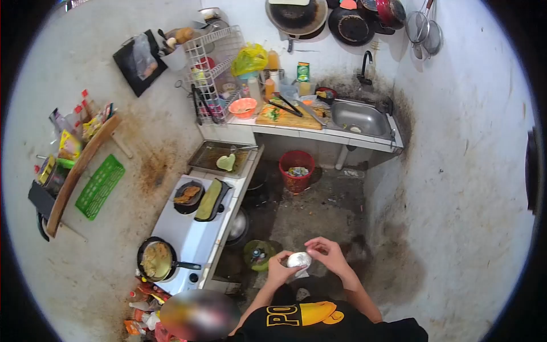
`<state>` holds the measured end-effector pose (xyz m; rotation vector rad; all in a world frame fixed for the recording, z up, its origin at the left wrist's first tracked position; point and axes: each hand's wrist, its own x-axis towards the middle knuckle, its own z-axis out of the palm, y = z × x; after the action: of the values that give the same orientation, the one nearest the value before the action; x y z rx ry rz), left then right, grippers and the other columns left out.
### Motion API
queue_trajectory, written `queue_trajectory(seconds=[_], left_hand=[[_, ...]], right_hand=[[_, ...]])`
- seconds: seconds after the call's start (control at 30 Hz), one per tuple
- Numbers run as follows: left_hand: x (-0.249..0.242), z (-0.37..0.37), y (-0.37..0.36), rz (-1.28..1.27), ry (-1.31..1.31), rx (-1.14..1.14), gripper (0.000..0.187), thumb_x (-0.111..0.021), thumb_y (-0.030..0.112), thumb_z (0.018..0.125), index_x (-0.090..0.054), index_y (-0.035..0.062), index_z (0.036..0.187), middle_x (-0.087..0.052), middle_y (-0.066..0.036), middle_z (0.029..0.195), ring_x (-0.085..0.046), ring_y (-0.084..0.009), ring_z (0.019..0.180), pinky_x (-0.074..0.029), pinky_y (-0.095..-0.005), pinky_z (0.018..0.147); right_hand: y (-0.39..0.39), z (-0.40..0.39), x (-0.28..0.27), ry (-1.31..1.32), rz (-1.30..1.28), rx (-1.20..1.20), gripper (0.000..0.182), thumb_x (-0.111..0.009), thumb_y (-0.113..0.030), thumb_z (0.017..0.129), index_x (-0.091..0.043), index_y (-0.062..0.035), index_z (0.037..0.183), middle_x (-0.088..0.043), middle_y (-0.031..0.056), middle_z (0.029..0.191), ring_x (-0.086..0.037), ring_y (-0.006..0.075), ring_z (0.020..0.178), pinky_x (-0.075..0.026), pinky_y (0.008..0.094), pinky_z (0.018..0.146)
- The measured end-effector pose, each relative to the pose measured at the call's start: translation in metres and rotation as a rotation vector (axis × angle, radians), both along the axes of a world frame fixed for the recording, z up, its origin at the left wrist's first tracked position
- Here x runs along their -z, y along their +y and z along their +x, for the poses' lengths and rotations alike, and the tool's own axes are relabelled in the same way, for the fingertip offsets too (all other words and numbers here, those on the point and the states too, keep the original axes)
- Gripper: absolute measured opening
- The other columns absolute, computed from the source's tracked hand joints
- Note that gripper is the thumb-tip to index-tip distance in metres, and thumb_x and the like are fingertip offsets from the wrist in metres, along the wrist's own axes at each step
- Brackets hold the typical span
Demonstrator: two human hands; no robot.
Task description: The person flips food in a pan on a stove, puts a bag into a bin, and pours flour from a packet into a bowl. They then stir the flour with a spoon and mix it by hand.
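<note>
My left hand (278, 270) is wrapped round a small, rounded white bundle (299, 261) with a shiny, creased surface, and a pale loose end hangs beneath it. What is inside does not show. My right hand (325, 253) is just to the right, its bent fingers apart and the fingertips close to the bundle's upper edge. Both hands are in front of my black shirt, above the floor. Below and left of them is a green bin (259, 255) with some items in it.
At the left, a white stove (196, 239) carries a frying pan (156, 259) of food and a small dark pan (188, 196). A red basket (296, 180) stands under the counter. Behind are a cutting board (290, 118) with knife and tongs, and a sink (362, 118).
</note>
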<state>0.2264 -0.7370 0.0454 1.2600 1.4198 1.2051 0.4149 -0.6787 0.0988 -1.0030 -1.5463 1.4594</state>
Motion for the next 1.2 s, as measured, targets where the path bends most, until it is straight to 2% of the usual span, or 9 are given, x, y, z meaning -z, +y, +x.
queue_trajectory(seconds=[0.17,0.3,0.37,0.47,0.67,0.77,0.87,1.03,1.2], left_hand=[[0.004,0.008,0.071,-0.004,0.049,0.018,0.035,-0.087,0.011,0.061,-0.070,0.0017,0.090,-0.070,-0.005,0.086,-0.064,-0.0109,0.080,-0.050,-0.0277,0.075],[0.012,0.003,0.136,0.045,0.080,0.036,0.034,-0.088,0.016,0.060,-0.071,0.0031,0.086,-0.070,-0.006,0.078,-0.065,-0.0118,0.074,-0.050,-0.0276,0.072],[0.007,0.002,0.174,0.056,0.250,0.058,0.033,-0.088,0.015,0.060,-0.071,0.0036,0.086,-0.071,-0.008,0.079,-0.067,-0.0130,0.075,-0.050,-0.0278,0.072],[0.008,0.006,0.236,0.018,0.184,0.054,0.032,-0.087,0.015,0.061,-0.071,0.0029,0.086,-0.071,-0.010,0.080,-0.069,-0.0169,0.075,-0.051,-0.0300,0.073],[-0.021,-0.013,0.399,0.145,0.162,0.072,0.034,-0.088,0.017,0.061,-0.071,0.0022,0.086,-0.070,-0.010,0.079,-0.068,-0.0179,0.074,-0.051,-0.0319,0.071],[-0.031,-0.023,0.474,0.332,0.270,0.052,0.038,-0.088,0.018,0.057,-0.071,0.0047,0.089,-0.070,-0.012,0.084,-0.068,-0.0262,0.078,-0.051,-0.0347,0.072],[-0.071,-0.022,0.525,0.341,0.250,0.060,0.044,-0.089,0.017,0.057,-0.070,0.0044,0.095,-0.071,-0.014,0.091,-0.068,-0.0253,0.086,-0.051,-0.0339,0.078],[-0.078,-0.023,0.590,0.319,0.113,0.046,0.044,-0.084,0.023,0.072,-0.068,0.0031,0.108,-0.070,-0.011,0.103,-0.066,-0.0197,0.089,-0.052,-0.0319,0.076],[-0.090,-0.022,0.638,0.305,0.090,-0.034,0.025,-0.072,0.013,0.082,-0.067,0.0007,0.103,-0.069,-0.014,0.094,-0.067,-0.0283,0.087,-0.049,-0.0337,0.077]], right_hand=[[0.061,0.002,-0.006,-0.258,0.298,-0.130,0.024,-0.077,-0.011,0.077,-0.071,-0.0044,0.100,-0.065,0.0065,0.086,-0.063,0.0156,0.077,-0.049,0.0289,0.071],[0.116,-0.002,0.006,-0.284,0.286,-0.093,0.026,-0.078,-0.011,0.075,-0.070,-0.0028,0.099,-0.064,0.0093,0.084,-0.064,0.0194,0.077,-0.051,0.0313,0.073],[0.152,-0.002,0.007,-0.288,0.290,-0.085,0.024,-0.077,-0.010,0.077,-0.070,-0.0018,0.098,-0.065,0.0103,0.084,-0.064,0.0204,0.076,-0.051,0.0322,0.073],[0.220,-0.004,0.007,-0.316,0.254,-0.049,0.018,-0.074,-0.011,0.080,-0.071,0.0005,0.094,-0.066,0.0129,0.083,-0.066,0.0227,0.073,-0.052,0.0317,0.069],[0.374,-0.026,-0.016,-0.395,0.376,-0.016,0.016,-0.072,-0.008,0.082,-0.069,0.0035,0.093,-0.065,0.0152,0.083,-0.066,0.0263,0.075,-0.051,0.0342,0.067],[0.438,-0.033,-0.036,-0.414,0.447,0.003,0.010,-0.070,-0.003,0.080,-0.068,0.0028,0.088,-0.065,0.0163,0.082,-0.066,0.0293,0.074,-0.051,0.0336,0.068],[0.492,-0.043,-0.040,-0.236,0.480,0.232,0.007,-0.070,0.002,0.077,-0.069,0.0026,0.083,-0.067,0.0148,0.079,-0.067,0.0255,0.071,-0.050,0.0298,0.067],[0.567,-0.061,-0.052,-0.128,0.457,0.322,0.010,-0.068,0.007,0.075,-0.070,0.0027,0.084,-0.067,0.0112,0.076,-0.063,0.0177,0.069,-0.049,0.0275,0.066],[0.627,-0.070,-0.047,-0.156,0.498,0.246,0.010,-0.067,0.007,0.075,-0.070,0.0031,0.083,-0.066,0.0114,0.075,-0.063,0.0199,0.068,-0.049,0.0279,0.065]])
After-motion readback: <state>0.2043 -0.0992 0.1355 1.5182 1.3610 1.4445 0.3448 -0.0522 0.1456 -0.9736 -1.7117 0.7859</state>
